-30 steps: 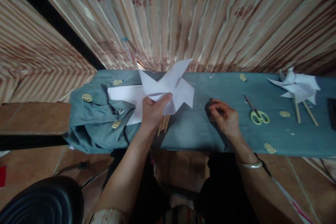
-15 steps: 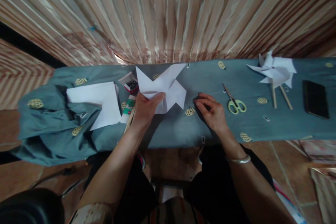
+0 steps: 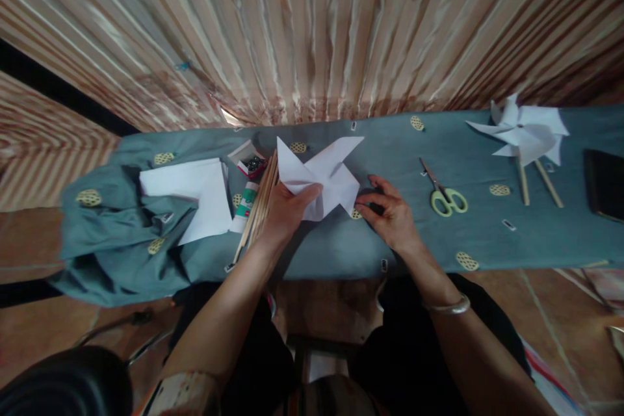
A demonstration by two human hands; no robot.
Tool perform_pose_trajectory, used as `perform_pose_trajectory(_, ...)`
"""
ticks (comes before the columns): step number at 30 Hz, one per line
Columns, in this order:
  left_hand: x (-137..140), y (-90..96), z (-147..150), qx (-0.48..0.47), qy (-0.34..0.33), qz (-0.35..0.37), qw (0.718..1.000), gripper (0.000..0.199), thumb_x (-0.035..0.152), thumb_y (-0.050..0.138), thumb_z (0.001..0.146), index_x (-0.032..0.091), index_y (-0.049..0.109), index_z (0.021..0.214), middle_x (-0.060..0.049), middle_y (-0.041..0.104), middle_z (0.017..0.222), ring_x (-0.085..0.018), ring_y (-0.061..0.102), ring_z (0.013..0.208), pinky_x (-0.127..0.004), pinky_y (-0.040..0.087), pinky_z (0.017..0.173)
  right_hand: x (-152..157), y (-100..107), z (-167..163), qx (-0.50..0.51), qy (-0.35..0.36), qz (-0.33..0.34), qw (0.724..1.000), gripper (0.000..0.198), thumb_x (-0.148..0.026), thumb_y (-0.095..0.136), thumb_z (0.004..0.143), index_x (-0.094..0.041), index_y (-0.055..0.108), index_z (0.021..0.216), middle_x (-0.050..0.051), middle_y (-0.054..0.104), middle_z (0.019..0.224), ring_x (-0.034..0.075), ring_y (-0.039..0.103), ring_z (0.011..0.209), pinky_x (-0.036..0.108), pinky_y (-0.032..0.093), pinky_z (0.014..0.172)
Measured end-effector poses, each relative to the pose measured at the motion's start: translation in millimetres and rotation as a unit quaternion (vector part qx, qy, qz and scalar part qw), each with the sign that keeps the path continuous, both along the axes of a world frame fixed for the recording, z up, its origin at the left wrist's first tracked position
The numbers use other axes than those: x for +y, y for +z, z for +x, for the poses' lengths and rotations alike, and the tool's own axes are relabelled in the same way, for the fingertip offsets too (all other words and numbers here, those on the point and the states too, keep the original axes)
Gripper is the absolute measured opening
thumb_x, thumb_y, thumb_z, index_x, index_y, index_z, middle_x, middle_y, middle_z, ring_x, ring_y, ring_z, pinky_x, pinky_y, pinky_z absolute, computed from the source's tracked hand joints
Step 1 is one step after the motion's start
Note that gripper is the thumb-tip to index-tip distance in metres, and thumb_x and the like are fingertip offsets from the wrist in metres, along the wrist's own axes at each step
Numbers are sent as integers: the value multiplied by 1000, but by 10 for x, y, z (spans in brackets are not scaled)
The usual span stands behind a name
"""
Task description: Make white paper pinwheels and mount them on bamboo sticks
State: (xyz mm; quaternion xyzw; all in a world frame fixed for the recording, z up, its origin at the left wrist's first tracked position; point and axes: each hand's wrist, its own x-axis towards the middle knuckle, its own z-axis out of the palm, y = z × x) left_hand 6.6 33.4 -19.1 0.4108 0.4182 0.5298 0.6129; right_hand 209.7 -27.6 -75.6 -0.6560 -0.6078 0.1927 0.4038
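A white paper pinwheel (image 3: 331,185) with pointed blades is held above the cloth in front of me. My left hand (image 3: 287,211) is closed on its lower left part, thumb lying on top of the paper; the other fingers are hidden beneath. On the other side, my right hand (image 3: 387,211) pinches at the lower right point of the pinwheel with thumb and forefinger, its remaining fingers curled apart. Next to my left hand lie a bundle of thin wooden sticks (image 3: 260,201), a green and white glue stick (image 3: 245,206) and an open small box (image 3: 251,162) of dark little pieces.
White paper sheets (image 3: 214,198) lie at the left, partly under a fold of the grey-green cloth (image 3: 331,253). Right of my right hand are green-handled scissors (image 3: 446,200). Farther right sit finished-looking pinwheels (image 3: 529,133) on sticks and a dark phone (image 3: 607,182). A curtain (image 3: 312,32) hangs behind.
My right hand has come to the pinwheel's lower right point, where before it was apart from the paper. My left hand keeps its hold. The view has shifted slightly left.
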Motion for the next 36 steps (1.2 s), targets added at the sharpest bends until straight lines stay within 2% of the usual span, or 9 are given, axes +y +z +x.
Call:
perform_pose_trajectory(8, -31, -43, -17, 2, -14, -7, 1000, 24, 26, 84, 62, 18, 76, 83, -5, 78, 83, -22, 72, 75, -34, 59, 71, -95, 42, -79, -24, 1, -10, 1000, 7, -27, 65, 80, -25, 71, 80, 11, 58, 141, 34, 53, 133, 56, 44, 107)
perform_pose_trajectory(16, -68, -27, -10, 16, -18, 4, 1000, 23, 25, 82, 63, 19, 76, 84, -4, 78, 82, -23, 73, 78, -33, 59, 70, -150, 65, -89, -18, -9, -5, 1000, 7, -28, 64, 81, -25, 68, 77, 10, 60, 139, 33, 56, 129, 58, 43, 108)
perform_pose_trajectory(19, -88, -8, -6, 22, -19, 9, 1000, 21, 24, 82, 63, 19, 76, 82, -4, 78, 83, -23, 73, 79, -33, 60, 69, -170, 150, -34, 8, -24, 4, 1000, 8, -30, 66, 81, -24, 68, 76, 11, 61, 138, 33, 57, 129, 59, 42, 110)
perform_pose_trajectory(22, -112, -3, 3, 31, -15, 4, 999, 19, 24, 83, 61, 18, 76, 78, -4, 78, 80, -22, 72, 75, -32, 59, 67, -217, 321, -10, 62, -27, 22, 997, 8, -32, 68, 82, -24, 68, 78, 8, 58, 141, 31, 56, 131, 59, 40, 112)
perform_pose_trajectory(25, -154, -18, 26, 47, -38, -9, 998, 15, 25, 81, 63, 17, 76, 75, -5, 77, 77, -20, 70, 70, -31, 58, 65, -288, 515, -87, 110, -4, 35, 993, 9, -34, 69, 85, -26, 69, 82, 4, 48, 152, 31, 48, 140, 59, 35, 117)
perform_pose_trajectory(28, -212, -28, 63, 62, -72, -15, 995, 12, 25, 79, 65, 17, 77, 73, -5, 77, 76, -19, 69, 68, -31, 58, 65, -338, 641, -240, 118, 7, 35, 992, 8, -34, 69, 85, -26, 70, 82, 2, 42, 157, 31, 39, 146, 60, 29, 120)
perform_pose_trajectory(33, -273, -18, 127, 70, -77, -23, 994, 11, 24, 79, 65, 17, 78, 74, -4, 77, 75, -18, 68, 66, -30, 57, 65, -318, 666, -397, 93, 5, 38, 995, 9, -34, 69, 86, -27, 72, 82, 0, 43, 157, 32, 22, 154, 65, 21, 122)
perform_pose_trajectory(36, -270, -16, 139, 71, -69, -27, 995, 12, 24, 80, 65, 18, 79, 75, -3, 77, 74, -17, 68, 65, -29, 56, 64, -289, 627, -383, 109, -17, 37, 993, 10, -34, 70, 86, -26, 72, 82, 2, 46, 155, 33, 23, 153, 66, 20, 122)
